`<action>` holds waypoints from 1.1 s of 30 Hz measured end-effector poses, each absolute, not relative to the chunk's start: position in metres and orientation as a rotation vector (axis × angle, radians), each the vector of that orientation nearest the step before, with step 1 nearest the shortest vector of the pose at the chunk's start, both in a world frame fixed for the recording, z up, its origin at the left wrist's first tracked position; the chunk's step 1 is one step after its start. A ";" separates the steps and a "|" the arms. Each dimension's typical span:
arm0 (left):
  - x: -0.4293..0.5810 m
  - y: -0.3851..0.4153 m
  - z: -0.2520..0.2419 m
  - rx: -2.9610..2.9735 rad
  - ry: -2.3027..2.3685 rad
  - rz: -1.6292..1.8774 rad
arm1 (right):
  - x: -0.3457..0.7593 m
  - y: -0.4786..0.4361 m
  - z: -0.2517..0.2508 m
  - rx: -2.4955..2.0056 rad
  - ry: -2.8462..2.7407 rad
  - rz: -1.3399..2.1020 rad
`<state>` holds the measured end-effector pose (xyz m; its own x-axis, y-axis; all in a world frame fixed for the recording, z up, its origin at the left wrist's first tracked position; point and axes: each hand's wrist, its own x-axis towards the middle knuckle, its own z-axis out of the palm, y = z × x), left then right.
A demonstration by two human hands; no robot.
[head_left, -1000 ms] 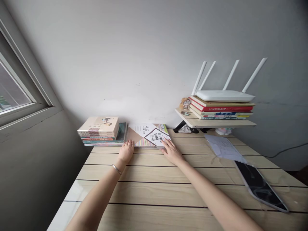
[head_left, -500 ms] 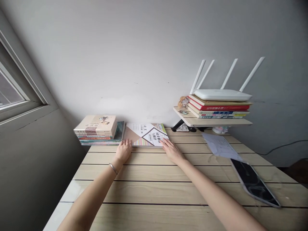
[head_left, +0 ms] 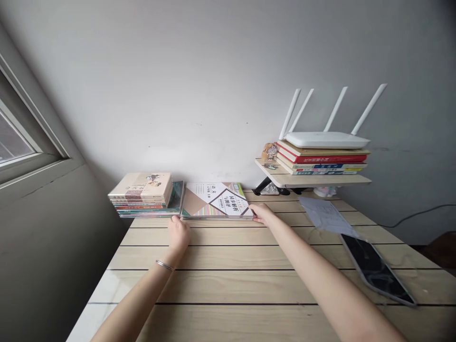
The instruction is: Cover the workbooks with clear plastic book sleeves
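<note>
A white and brown book (head_left: 213, 199) with a diamond pattern lies flat against the wall, on top of at least one more. My right hand (head_left: 261, 213) is closed on its right front corner, thumb on top. My left hand (head_left: 179, 233), with a silver bangle at the wrist, is curled at the front edge between this book and the stack of books (head_left: 142, 187) on the left. What its fingers hold, if anything, is hidden.
On the slatted table (head_left: 228, 280), a small raised shelf (head_left: 313, 180) carries several books and a white router (head_left: 326, 139). A paper sheet (head_left: 326, 216) and a dark tablet (head_left: 377, 270) lie at the right. A window is at the left.
My left hand has drawn back from the book's top and curled up. My right hand has moved right to the book's corner and closed on it.
</note>
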<state>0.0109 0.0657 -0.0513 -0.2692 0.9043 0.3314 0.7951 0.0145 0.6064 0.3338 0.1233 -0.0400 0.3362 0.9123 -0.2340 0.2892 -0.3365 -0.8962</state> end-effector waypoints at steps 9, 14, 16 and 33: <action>0.016 0.085 -0.051 1.450 2.042 1.155 | 0.320 0.132 -0.028 -2.002 -0.998 1.065; 0.014 0.087 -0.045 1.398 2.024 1.133 | 0.313 0.129 -0.022 -1.955 -0.962 1.116; 0.014 0.086 -0.041 1.383 2.025 1.111 | 0.310 0.126 -0.021 -1.919 -0.946 1.153; 0.045 0.037 -0.011 2.477 1.680 0.818 | 0.357 0.063 -0.036 -2.014 -1.049 0.918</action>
